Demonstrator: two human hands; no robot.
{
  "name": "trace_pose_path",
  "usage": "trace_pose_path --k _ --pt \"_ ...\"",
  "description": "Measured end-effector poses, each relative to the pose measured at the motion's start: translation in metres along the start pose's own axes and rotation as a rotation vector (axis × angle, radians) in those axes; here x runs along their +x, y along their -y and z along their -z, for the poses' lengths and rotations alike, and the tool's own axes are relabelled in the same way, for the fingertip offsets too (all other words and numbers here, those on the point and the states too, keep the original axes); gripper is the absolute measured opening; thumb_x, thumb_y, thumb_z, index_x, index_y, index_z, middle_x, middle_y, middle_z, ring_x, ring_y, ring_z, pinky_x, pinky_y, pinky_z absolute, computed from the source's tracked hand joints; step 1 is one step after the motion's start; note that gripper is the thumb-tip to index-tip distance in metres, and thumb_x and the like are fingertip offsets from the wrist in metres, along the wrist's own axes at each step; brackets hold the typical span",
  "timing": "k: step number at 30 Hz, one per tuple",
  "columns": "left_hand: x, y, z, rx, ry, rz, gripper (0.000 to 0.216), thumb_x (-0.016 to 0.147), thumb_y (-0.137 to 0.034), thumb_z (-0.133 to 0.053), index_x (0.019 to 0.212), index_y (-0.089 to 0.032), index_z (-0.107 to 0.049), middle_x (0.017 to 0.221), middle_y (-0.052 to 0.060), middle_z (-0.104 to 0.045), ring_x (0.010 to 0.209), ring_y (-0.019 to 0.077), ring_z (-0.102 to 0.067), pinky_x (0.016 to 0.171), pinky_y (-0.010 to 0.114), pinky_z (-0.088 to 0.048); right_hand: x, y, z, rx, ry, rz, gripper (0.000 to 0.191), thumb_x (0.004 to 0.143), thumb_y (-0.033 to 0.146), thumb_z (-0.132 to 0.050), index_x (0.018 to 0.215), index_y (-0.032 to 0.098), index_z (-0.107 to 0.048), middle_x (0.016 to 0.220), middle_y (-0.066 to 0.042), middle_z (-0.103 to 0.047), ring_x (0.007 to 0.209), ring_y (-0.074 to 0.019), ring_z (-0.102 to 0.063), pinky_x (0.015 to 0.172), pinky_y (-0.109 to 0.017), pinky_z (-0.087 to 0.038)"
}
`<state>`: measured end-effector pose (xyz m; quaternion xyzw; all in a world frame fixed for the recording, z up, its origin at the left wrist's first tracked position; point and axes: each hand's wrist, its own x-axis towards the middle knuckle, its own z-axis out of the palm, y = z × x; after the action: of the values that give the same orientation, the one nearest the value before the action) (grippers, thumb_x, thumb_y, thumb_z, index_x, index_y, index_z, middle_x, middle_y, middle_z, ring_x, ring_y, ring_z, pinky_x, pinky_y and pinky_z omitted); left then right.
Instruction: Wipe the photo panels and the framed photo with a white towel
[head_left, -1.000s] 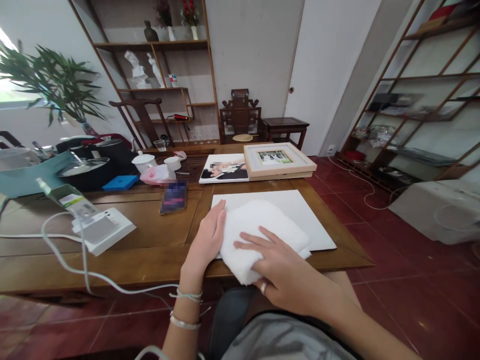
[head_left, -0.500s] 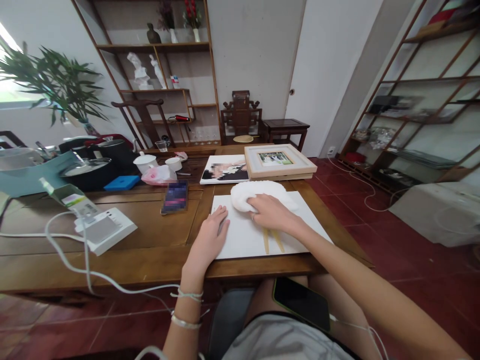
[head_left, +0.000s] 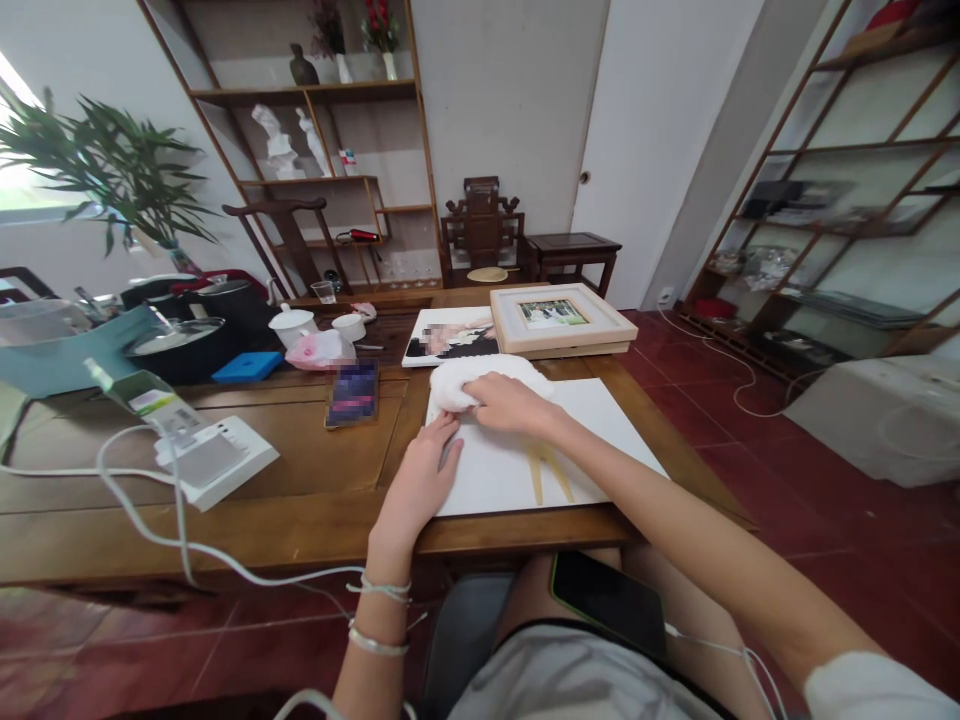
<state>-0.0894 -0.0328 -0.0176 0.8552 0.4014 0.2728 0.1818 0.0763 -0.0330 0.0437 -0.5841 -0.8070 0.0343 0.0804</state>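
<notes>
cloth (head_left: 454, 380) on board (head_left: 607, 430) | board on table (head_left: 300, 455) | frame (head_left: 564, 320) behind board

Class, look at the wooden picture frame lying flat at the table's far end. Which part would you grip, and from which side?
Probably the thick right-hand border of the picture frame, coming from the right: it lies flat, face up, and that side is clear, while a photo print crowds its left.

Our left hand (head_left: 424, 470): flat, palm down, fingers together, on the white board's (head_left: 600, 440) left edge. Our right hand (head_left: 510, 405): fingers curled, knuckles up, at its far-left corner, arm outstretched.
</notes>
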Motion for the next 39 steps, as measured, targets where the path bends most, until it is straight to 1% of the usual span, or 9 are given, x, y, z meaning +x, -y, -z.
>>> trace_pose_path --k 6,12,17,21,26,30,34,37,39 --pt "0.0 0.0 -0.001 -0.004 -0.003 0.005 0.038 0.088 -0.025 -0.04 0.117 -0.009 -0.058 0.133 0.015 -0.052 0.128 0.0227 -0.043 0.109 0.04 -0.032 -0.029 -0.04 0.006 -0.038 -0.01 -0.106 0.018 0.078 0.013 -0.043 0.081 0.017 -0.06 0.09 -0.01 -0.065 0.083 -0.0234 -0.059 0.06 -0.027 -0.034" --pt "-0.001 -0.001 -0.001 -0.001 -0.005 0.014 0.038 0.088 -0.026 -0.04 0.116 -0.008 -0.058 0.133 0.015 -0.051 0.129 0.0226 -0.042 0.11 0.04 -0.03 -0.078 -0.077 0.003 -0.072 -0.036 -0.229 0.017 0.076 0.009 -0.042 0.074 0.017 -0.057 0.084 -0.011 -0.065 0.083 -0.0244 -0.059 0.067 -0.03 -0.037" --pt "-0.001 0.002 -0.002 0.004 -0.008 0.005 0.038 0.088 -0.026 -0.041 0.116 -0.007 -0.058 0.133 0.016 -0.051 0.129 0.0229 -0.042 0.109 0.041 -0.031 -0.119 -0.071 -0.014 -0.083 -0.11 -0.313 0.017 0.075 0.01 -0.042 0.077 0.016 -0.057 0.1 -0.015 -0.064 0.106 -0.0306 -0.054 0.08 -0.036 -0.041" --pt "-0.001 0.004 -0.003 0.0 -0.012 -0.005 0.038 0.087 -0.026 -0.041 0.115 -0.008 -0.059 0.132 0.015 -0.052 0.129 0.0227 -0.042 0.109 0.04 -0.031 -0.148 -0.055 -0.025 -0.032 -0.25 -0.265 0.014 0.08 0.022 -0.048 0.068 0.019 -0.056 0.126 -0.015 -0.055 0.121 -0.0308 -0.045 0.101 -0.042 -0.032" --pt "-0.001 0.004 -0.004 0.002 -0.018 -0.005 0.038 0.087 -0.026 -0.041 0.115 -0.007 -0.059 0.132 0.016 -0.052 0.128 0.0233 -0.043 0.109 0.04 -0.031 -0.175 -0.048 -0.02 0.095 -0.216 -0.264 0.033 0.081 0.049 -0.05 0.062 0.022 -0.053 0.127 -0.009 -0.056 0.121 -0.0321 -0.045 0.095 -0.043 -0.039" --pt "-0.001 0.002 -0.003 -0.002 -0.016 0.0 0.039 0.088 -0.026 -0.041 0.116 -0.006 -0.059 0.133 0.016 -0.051 0.129 0.0232 -0.042 0.11 0.04 -0.03 -0.174 -0.055 -0.01 0.125 -0.142 -0.316 0.035 0.081 0.051 -0.048 0.061 0.023 -0.054 0.092 -0.01 -0.067 0.102 -0.0318 -0.057 0.078 -0.038 -0.045" --pt "-0.002 0.002 -0.003 -0.003 -0.015 0.003 0.038 0.088 -0.026 -0.041 0.116 -0.007 -0.059 0.133 0.016 -0.051 0.128 0.023 -0.042 0.109 0.04 -0.03 -0.15 -0.074 -0.006 0.075 -0.098 -0.334 0.039 0.083 0.054 -0.043 0.059 0.023 -0.05 0.069 -0.007 -0.062 0.084 -0.0276 -0.059 0.071 -0.033 -0.043" --pt "-0.002 0.003 -0.003 -0.004 -0.02 0.004 0.038 0.087 -0.027 -0.041 0.115 -0.008 -0.059 0.132 0.016 -0.052 0.128 0.023 -0.043 0.109 0.04 -0.031 -0.127 -0.09 -0.008 0.006 -0.102 -0.375 0.041 0.086 0.053 -0.037 0.067 0.021 -0.054 0.08 -0.009 -0.064 0.083 -0.026 -0.059 0.071 -0.033 -0.044" --pt "-0.001 0.003 -0.003 -0.005 -0.02 0.002 0.038 0.087 -0.027 -0.041 0.115 -0.007 -0.059 0.132 0.016 -0.052 0.128 0.0231 -0.043 0.109 0.04 -0.031 -0.114 -0.096 -0.012 -0.061 -0.135 -0.349 0.039 0.089 0.045 -0.034 0.079 0.018 -0.06 0.105 -0.014 -0.064 0.101 -0.0287 -0.056 0.083 -0.038 -0.043"
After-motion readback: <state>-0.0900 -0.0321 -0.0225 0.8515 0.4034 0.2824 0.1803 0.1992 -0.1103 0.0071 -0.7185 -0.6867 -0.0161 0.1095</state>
